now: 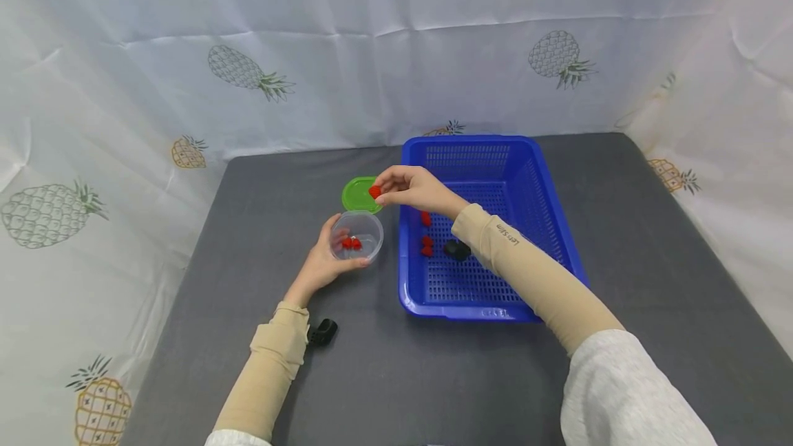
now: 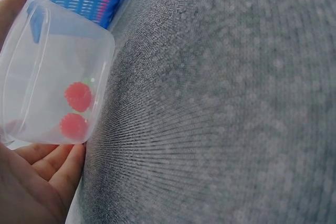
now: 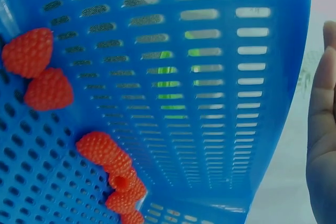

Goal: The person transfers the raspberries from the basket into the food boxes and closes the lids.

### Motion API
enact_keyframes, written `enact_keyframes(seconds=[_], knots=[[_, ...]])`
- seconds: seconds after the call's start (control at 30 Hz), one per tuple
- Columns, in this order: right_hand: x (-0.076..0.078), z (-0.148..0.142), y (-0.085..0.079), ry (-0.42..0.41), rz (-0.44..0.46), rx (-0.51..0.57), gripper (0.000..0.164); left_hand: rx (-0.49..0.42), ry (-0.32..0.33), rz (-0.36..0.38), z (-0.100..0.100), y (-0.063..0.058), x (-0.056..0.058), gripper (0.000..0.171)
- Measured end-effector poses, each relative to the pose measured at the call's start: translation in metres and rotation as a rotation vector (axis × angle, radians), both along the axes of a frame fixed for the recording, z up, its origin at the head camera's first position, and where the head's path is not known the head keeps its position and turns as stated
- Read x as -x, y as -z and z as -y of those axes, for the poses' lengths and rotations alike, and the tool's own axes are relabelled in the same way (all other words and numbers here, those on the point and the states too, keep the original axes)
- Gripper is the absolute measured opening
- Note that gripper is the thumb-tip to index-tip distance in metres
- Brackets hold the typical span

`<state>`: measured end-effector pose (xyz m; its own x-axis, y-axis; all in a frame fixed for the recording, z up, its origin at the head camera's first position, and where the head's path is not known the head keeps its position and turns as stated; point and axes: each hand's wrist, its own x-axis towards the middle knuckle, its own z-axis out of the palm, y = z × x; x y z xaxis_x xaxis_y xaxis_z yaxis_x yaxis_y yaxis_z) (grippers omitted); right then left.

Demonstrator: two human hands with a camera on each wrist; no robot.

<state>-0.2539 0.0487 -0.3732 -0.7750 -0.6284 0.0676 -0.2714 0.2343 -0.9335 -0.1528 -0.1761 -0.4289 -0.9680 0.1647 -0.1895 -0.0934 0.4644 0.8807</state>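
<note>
The left hand [image 1: 320, 263] holds a clear plastic tub [image 1: 373, 231]. Its fingers curl round the far side and its thumb is on the near side, so the tub likely can't slip or spin. The top faces up, and that should stop things from falling out. Two red raspberries [image 2: 77, 97] sit low inside, side by side. I can't tell if the tub touches the table [image 1: 365, 377].

The right hand [image 1: 414, 188] pinches one more red raspberry [image 1: 374, 191] between the tips of its fingers and thumb. A light pinch seems best for such a little thing, as a big squeeze might squash it if it is soft. This hand is up near the tub, on its far side.

The round green lid [image 1: 354, 193] lies on the table just past the tub, partly hidden by the right hand. With the lid off, the tub's top is free.

The blue basket [image 1: 458, 311] stands to the right. More raspberries [image 3: 97, 148] lie on its floor by the side wall nearest the tub. Its walls probably stop them from rolling away.
</note>
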Motion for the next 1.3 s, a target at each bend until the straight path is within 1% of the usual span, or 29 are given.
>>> enact_keyframes(seconds=[0.1,0.33,0.43,0.6,0.8,0.87,0.93,1.03,1.1,1.17,1.3], knots=[[0.0,0.004,-0.001,-0.008,-0.023,-0.006,0.025,-0.01,0.001,-0.003,0.001,0.003,0.001,0.104],[0.004,0.014,-0.001,-0.036,-0.035,-0.024,0.026,-0.019,-0.009,0.004,0.011,0.033,0.015,0.11],[0.006,0.019,-0.001,-0.049,-0.037,-0.043,0.025,-0.01,-0.01,-0.014,0.011,0.038,0.016,0.112],[0.006,0.029,0.0,-0.081,-0.039,-0.074,0.026,0.005,-0.011,-0.027,0.011,0.039,0.015,0.112],[0.002,0.037,-0.002,-0.126,-0.037,-0.138,0.027,-0.001,-0.012,-0.031,0.012,0.04,0.014,0.112],[0.0,0.04,-0.001,-0.137,-0.052,-0.158,0.025,-0.003,-0.017,-0.031,0.012,0.041,0.014,0.113],[-0.001,0.043,0.001,-0.151,-0.088,-0.169,0.023,-0.01,-0.015,-0.034,0.012,0.041,0.013,0.113],[-0.002,0.047,0.005,-0.158,-0.184,-0.211,0.019,-0.015,-0.007,-0.042,0.011,0.04,0.013,0.113],[-0.002,0.049,0.008,-0.169,-0.229,-0.239,0.018,-0.017,-0.006,-0.046,0.011,0.039,0.013,0.113],[-0.002,0.05,0.01,-0.178,-0.261,-0.273,0.018,-0.02,-0.01,-0.045,0.011,0.038,0.013,0.112],[-0.002,0.052,0.012,-0.188,-0.296,-0.322,0.02,-0.022,-0.006,-0.044,0.011,0.037,0.013,0.113]])
